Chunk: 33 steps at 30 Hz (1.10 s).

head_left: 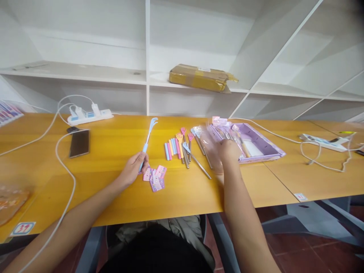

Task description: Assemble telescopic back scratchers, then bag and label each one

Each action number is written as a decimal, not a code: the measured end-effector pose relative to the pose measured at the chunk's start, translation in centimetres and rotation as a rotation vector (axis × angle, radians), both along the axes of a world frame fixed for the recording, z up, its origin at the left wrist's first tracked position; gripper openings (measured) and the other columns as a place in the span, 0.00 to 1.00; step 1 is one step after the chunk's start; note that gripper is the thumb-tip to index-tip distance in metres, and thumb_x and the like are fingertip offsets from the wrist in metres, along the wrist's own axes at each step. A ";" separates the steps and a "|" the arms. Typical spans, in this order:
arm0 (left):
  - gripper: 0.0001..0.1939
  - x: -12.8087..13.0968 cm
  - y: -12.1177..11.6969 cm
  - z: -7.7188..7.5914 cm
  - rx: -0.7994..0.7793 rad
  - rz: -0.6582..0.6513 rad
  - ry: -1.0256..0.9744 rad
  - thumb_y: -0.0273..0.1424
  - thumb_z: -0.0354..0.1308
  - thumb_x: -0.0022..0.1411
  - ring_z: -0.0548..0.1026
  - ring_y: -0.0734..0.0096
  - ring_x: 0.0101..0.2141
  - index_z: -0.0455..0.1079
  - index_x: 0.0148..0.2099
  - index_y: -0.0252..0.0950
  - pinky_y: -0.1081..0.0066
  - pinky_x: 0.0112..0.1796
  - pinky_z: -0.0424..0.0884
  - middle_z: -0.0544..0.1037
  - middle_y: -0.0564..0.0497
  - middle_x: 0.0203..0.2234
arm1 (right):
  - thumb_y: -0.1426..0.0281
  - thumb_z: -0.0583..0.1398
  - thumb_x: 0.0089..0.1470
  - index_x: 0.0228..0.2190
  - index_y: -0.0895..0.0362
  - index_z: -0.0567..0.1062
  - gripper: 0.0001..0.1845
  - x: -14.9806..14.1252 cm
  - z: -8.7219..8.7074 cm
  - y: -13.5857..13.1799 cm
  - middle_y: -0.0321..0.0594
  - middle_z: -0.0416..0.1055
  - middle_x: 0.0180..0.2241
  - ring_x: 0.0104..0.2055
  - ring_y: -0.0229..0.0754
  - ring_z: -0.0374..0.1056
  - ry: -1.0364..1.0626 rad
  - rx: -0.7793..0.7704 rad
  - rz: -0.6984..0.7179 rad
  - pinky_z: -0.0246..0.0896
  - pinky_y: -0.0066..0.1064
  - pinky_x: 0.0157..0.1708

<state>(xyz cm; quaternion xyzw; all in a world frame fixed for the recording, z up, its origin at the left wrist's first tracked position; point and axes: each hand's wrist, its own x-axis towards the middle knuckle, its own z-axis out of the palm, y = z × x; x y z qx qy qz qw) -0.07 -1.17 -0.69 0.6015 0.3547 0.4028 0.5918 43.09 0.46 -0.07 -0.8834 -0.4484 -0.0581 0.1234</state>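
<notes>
My left hand (135, 167) is closed around the blue handle of a back scratcher (147, 141), its blue claw pointing up and away. Just under that hand lie several small pink and purple cards (156, 178). My right hand (229, 151), blurred by motion, is closed at a clear plastic bag (214, 149) beside a purple basket (271, 151); its fingers are mostly hidden. Between the hands lie several scratcher rods with pink, yellow and blue claws (183, 142). Several loose coloured handles (172, 148) form a row to their left. Wrapped pieces (227, 132) fill the basket's left side.
A phone (79, 144) and a power strip (91, 116) with white cables are at the left. Another power strip (324, 142) lies at the right. A taped cardboard box (200, 77) rests on the white shelf above the wooden table (182, 204).
</notes>
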 end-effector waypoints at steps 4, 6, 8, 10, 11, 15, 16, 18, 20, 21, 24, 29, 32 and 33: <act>0.26 0.1 -0.1 -0.3 0.008 -0.022 0.012 0.57 0.54 0.71 0.64 0.74 0.21 0.67 0.40 0.38 0.73 0.24 0.60 0.67 0.58 0.19 | 0.54 0.62 0.64 0.41 0.61 0.86 0.23 0.2 0.5 0.0 0.61 0.81 0.40 0.42 0.58 0.77 0.074 0.045 -0.042 0.67 0.42 0.42; 0.26 0.2 -0.1 -0.6 0.004 -0.030 0.024 0.57 0.54 0.71 0.65 0.74 0.21 0.67 0.40 0.38 0.73 0.25 0.62 0.67 0.58 0.20 | 0.53 0.65 0.62 0.41 0.58 0.86 0.21 0.3 0.5 0.0 0.58 0.82 0.41 0.42 0.57 0.76 0.086 0.053 -0.038 0.67 0.41 0.41; 0.25 0.4 0.0 -0.9 -0.007 -0.039 0.037 0.57 0.55 0.70 0.66 0.74 0.21 0.66 0.42 0.38 0.73 0.24 0.63 0.68 0.58 0.21 | 0.53 0.65 0.63 0.40 0.56 0.86 0.20 0.3 0.4 -0.1 0.55 0.82 0.40 0.42 0.56 0.77 0.088 0.044 -0.005 0.67 0.41 0.41; 0.24 0.5 0.0 -1.3 -0.011 -0.045 0.040 0.55 0.57 0.70 0.67 0.75 0.21 0.66 0.45 0.38 0.72 0.23 0.64 0.69 0.58 0.24 | 0.57 0.64 0.64 0.40 0.56 0.87 0.17 0.3 0.2 -0.2 0.55 0.83 0.40 0.42 0.55 0.77 0.082 0.034 0.036 0.66 0.40 0.41; 0.24 0.6 0.1 -1.5 -0.007 -0.044 0.036 0.54 0.57 0.70 0.67 0.75 0.21 0.65 0.47 0.38 0.72 0.23 0.65 0.70 0.58 0.25 | 0.60 0.62 0.65 0.41 0.56 0.87 0.16 0.2 0.1 -0.2 0.55 0.83 0.41 0.43 0.55 0.77 0.073 0.033 0.051 0.66 0.40 0.42; 0.22 0.7 0.3 -2.5 0.032 0.019 0.006 0.48 0.59 0.70 0.63 0.78 0.20 0.61 0.55 0.40 0.74 0.23 0.63 0.70 0.59 0.29 | 0.63 0.60 0.64 0.41 0.60 0.85 0.16 -0.6 0.4 -0.1 0.57 0.81 0.44 0.43 0.56 0.75 0.043 0.111 0.049 0.65 0.42 0.43; 0.22 0.7 0.4 -2.6 0.036 0.037 -0.008 0.46 0.60 0.70 0.62 0.79 0.21 0.59 0.58 0.41 0.75 0.24 0.62 0.70 0.59 0.30 | 0.63 0.60 0.64 0.40 0.60 0.84 0.16 -1.1 0.6 0.0 0.56 0.81 0.43 0.43 0.55 0.75 0.038 0.162 0.054 0.65 0.41 0.43; 0.24 0.6 0.4 -2.6 0.034 0.058 -0.025 0.43 0.60 0.70 0.59 0.79 0.21 0.56 0.62 0.45 0.76 0.24 0.60 0.69 0.59 0.31 | 0.62 0.60 0.64 0.37 0.60 0.82 0.14 -2.6 0.9 0.1 0.53 0.80 0.41 0.42 0.52 0.73 0.030 0.296 0.110 0.65 0.40 0.45; 0.20 0.4 0.4 -2.3 0.047 0.040 0.018 0.42 0.59 0.71 0.60 0.78 0.22 0.61 0.61 0.45 0.75 0.25 0.60 0.70 0.58 0.32 | 0.62 0.59 0.66 0.35 0.58 0.78 0.14 -4.9 0.9 0.1 0.49 0.78 0.38 0.41 0.47 0.71 0.041 0.427 0.265 0.65 0.36 0.45; 0.17 0.4 0.3 -2.1 0.078 0.030 0.064 0.42 0.58 0.71 0.63 0.76 0.24 0.66 0.57 0.43 0.74 0.26 0.62 0.70 0.56 0.33 | 0.61 0.58 0.67 0.35 0.57 0.76 0.14 -6.4 0.7 0.0 0.46 0.77 0.36 0.39 0.45 0.70 0.057 0.468 0.382 0.65 0.35 0.43; 0.15 0.3 0.0 -1.5 0.230 0.014 0.224 0.44 0.60 0.69 0.72 0.67 0.36 0.75 0.48 0.39 0.69 0.36 0.70 0.73 0.49 0.39 | 0.63 0.56 0.70 0.35 0.55 0.73 0.12 -11.4 -0.3 -0.8 0.41 0.75 0.32 0.32 0.40 0.68 0.086 0.468 0.879 0.63 0.30 0.36; 0.27 1.3 -1.1 -1.9 0.321 -0.060 0.330 0.44 0.73 0.55 0.76 0.56 0.46 0.76 0.53 0.38 0.61 0.48 0.73 0.76 0.47 0.45 | 0.64 0.56 0.71 0.50 0.55 0.74 0.12 -18.9 -2.1 -2.8 0.47 0.79 0.49 0.43 0.44 0.76 -0.097 0.354 1.647 0.69 0.33 0.38; 0.19 1.7 -1.3 -2.2 0.308 -0.032 0.246 0.42 0.70 0.59 0.76 0.57 0.45 0.76 0.47 0.37 0.60 0.51 0.72 0.78 0.47 0.42 | 0.70 0.54 0.69 0.60 0.55 0.69 0.20 -19.9 -2.4 -3.5 0.51 0.75 0.56 0.54 0.49 0.75 -0.042 0.433 1.781 0.73 0.40 0.48; 0.17 1.6 -1.3 -2.2 0.270 -0.035 0.206 0.43 0.67 0.62 0.76 0.60 0.43 0.75 0.46 0.37 0.61 0.48 0.74 0.78 0.48 0.39 | 0.73 0.54 0.67 0.59 0.55 0.69 0.21 -19.8 -2.4 -3.6 0.51 0.75 0.55 0.54 0.49 0.74 0.028 0.500 1.763 0.73 0.41 0.49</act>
